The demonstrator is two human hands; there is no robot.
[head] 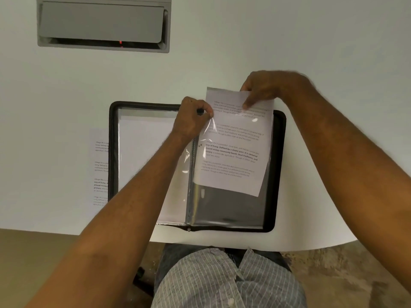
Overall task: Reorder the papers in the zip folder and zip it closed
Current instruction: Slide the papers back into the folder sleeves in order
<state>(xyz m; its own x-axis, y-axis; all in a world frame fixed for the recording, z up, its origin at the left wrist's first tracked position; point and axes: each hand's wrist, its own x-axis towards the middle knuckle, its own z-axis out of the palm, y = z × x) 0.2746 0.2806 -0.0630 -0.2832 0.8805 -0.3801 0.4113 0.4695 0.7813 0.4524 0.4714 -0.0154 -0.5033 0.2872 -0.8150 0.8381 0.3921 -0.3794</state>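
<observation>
Head view: I am mid-reorder, with one sheet halfway into a sleeve and the zip folder (280, 165) open.

My right hand (270, 88) pinches the top edge of the printed sheet (233, 147), which sits tilted and partly inside the clear sleeve (226, 207) below that grip; my left hand (192, 117) pinches the sleeve's upper corner just beside it. Another printed page (100, 165) lies on the white table (222, 41) well left of both grips, partly under the folder. I judge seating, that page and zipping remain.
</observation>
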